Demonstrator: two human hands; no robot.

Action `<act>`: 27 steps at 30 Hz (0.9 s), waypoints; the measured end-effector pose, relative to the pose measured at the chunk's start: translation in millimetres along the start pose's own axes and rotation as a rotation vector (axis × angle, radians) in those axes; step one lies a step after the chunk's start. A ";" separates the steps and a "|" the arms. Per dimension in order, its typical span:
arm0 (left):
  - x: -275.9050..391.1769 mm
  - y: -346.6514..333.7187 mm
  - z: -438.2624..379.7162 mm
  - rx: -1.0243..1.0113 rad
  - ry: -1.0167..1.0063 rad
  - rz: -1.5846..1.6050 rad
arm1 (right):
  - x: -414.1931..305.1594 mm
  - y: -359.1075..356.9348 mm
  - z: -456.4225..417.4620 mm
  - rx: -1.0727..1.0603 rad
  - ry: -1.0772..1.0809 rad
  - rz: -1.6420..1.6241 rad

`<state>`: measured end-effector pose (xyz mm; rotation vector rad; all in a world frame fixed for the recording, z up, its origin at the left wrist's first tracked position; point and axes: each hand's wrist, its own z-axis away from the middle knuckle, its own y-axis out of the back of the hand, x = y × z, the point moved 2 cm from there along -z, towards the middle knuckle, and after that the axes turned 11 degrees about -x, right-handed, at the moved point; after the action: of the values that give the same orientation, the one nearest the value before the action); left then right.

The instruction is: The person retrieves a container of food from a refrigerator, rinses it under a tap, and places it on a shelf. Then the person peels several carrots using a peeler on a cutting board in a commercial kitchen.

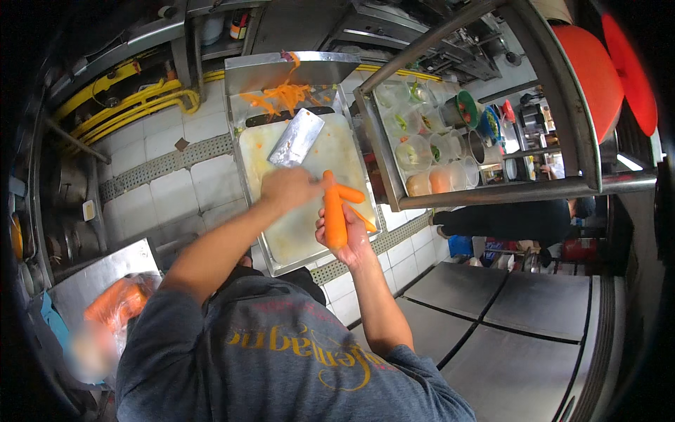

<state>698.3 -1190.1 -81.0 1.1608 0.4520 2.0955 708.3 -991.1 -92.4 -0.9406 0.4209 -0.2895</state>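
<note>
My right hand (352,236) is wrapped around a peeled-looking orange carrot (335,219), its thick end towards me. Two more orange carrot pieces, one of them a carrot (350,193), show just behind it, partly covered. My left hand (291,187), blurred by motion, is curled with its fingers near the carrot's narrow tip; whether it holds a tool cannot be made out. Under both hands is a stained white cutting board (295,227) in a metal tray (316,260). A broad cleaver blade (298,137) lies on the board beyond my left hand; its handle is hidden.
Orange peelings (282,97) are heaped at the tray's far end. On the right, a metal-framed rack (387,153) carries several clear plastic cups (414,156) with cut vegetables. Bagged carrots (118,301) lie at lower left. A person in dark clothes (506,221) stands at right.
</note>
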 end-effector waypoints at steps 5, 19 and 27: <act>30.5 -25.4 78.6 -0.017 -0.286 -0.173 | -8.1 10.0 -9.3 0.066 0.110 0.170; 35.4 -27.1 75.2 0.077 -0.206 -0.130 | -6.4 3.2 -3.2 0.006 0.173 0.174; -0.8 -2.0 -6.4 0.189 -0.137 -0.012 | -0.2 -3.9 13.8 -0.207 -0.007 -0.164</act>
<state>694.0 -1189.1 -86.1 1.3967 0.6000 1.9808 714.4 -983.3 -82.0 -1.1811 0.3721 -0.3969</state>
